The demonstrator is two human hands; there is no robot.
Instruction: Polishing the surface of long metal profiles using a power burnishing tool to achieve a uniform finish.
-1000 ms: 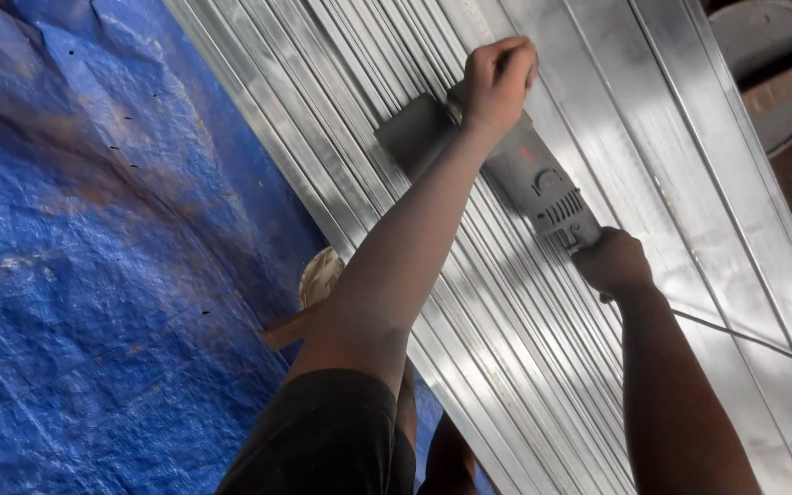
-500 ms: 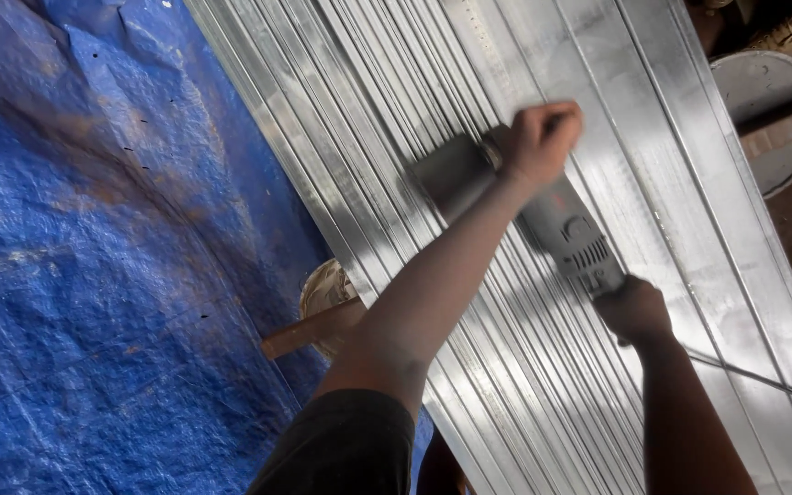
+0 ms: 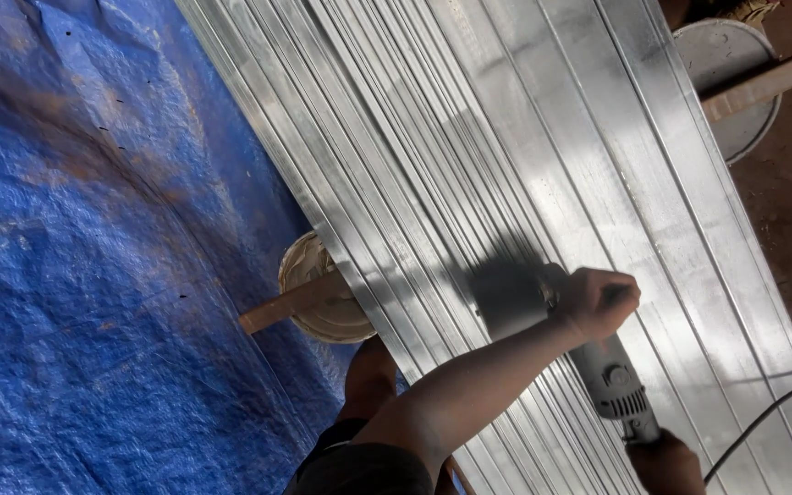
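Note:
A grey angle grinder point(image 3: 598, 367) rests on a stack of long shiny metal bars point(image 3: 469, 156) that run diagonally across the view. My left hand point(image 3: 598, 301) is closed around the grinder's side handle near its dark, blurred head point(image 3: 506, 295). My right hand point(image 3: 666, 463) grips the rear of the grinder body at the bottom edge, partly cut off. A black power cord point(image 3: 763, 412) trails from the tool over the bars to the right.
A blue tarp point(image 3: 93, 257) covers the ground on the left. A pale bucket with a wooden stick across it point(image 3: 309, 298) sits under the bars. Another pale bucket with a wooden beam point(image 3: 735, 73) stands top right on brown dirt.
Both hands and the grinder have slid down along the bars toward the lower right of the view. The grip on the tool stays the same.

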